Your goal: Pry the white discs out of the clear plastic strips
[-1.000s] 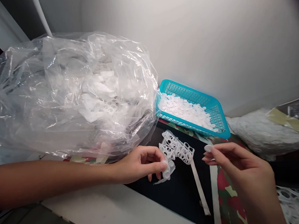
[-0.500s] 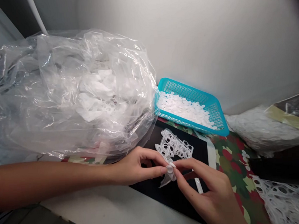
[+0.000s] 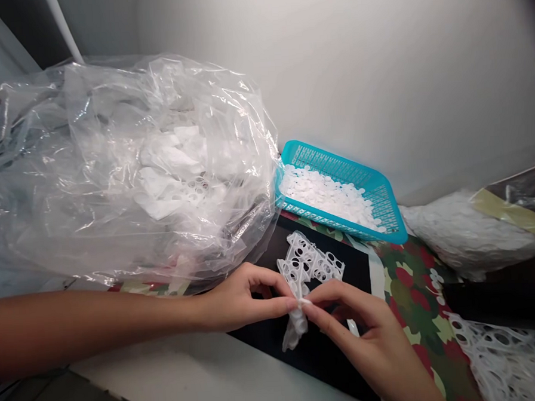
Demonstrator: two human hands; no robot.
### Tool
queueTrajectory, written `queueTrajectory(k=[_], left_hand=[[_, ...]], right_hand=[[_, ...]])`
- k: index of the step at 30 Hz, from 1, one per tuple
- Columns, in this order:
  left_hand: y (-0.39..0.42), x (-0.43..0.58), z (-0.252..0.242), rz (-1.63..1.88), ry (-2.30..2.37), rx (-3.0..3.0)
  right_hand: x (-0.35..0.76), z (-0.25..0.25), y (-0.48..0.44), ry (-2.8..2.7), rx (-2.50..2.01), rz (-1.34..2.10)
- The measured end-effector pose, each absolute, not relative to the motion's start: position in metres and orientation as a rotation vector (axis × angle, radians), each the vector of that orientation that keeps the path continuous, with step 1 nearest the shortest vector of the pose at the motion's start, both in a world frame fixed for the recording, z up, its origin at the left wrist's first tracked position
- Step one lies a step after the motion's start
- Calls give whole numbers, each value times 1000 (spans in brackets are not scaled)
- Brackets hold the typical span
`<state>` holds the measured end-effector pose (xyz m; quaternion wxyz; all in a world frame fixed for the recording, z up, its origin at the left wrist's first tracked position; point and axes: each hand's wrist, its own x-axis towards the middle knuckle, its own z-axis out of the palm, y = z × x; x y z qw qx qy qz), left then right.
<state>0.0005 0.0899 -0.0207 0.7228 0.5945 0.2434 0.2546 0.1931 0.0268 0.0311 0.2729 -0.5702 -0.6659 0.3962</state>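
Fingers (image 3: 277, 306) on perforated white plastic sprue (image 3: 304, 264)

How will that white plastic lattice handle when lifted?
The white plastic lattice looks light, being mostly holes. It probably flexes, since it curls where the left hand and right hand pinch it. Its thin webs may tear.

A large plastic bag (image 3: 126, 166) lies on the left of the desk (image 3: 191, 378), against the wall (image 3: 377, 69). Just right of it sits a basket (image 3: 332, 164) holding small discs (image 3: 325, 197). Further right, beside the basket, lies a second bag (image 3: 466, 232). In front of the basket, a punched plastic sheet (image 3: 307, 264) lies between the left hand (image 3: 245, 297) and right hand (image 3: 359, 333), pinched by both. More punched plastic (image 3: 504, 355) lies in the front right corner.
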Motion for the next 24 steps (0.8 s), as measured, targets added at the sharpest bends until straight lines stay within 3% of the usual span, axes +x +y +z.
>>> queueTrajectory(k=[3,7,12,14,20,24], left_hand=[[90,2,-22,539,580,1203],[91,4,-23,545,596,1122],[92,5,-22,605,617,1067],[92,6,-23,623,626,1044],[91,8,-28,679,625,1071],[90,7,-28,689,626,1085]], right_hand=[[206,32,40,-1714,-1591,822],[246,28,84,-1539,-1719,146],[269,28,123,-1780,-1711,-37],[256,31,115,-1817,-1616,19],[197,36,61,-2095,-1365,750],[188,30,51,-2013,-1385,843]])
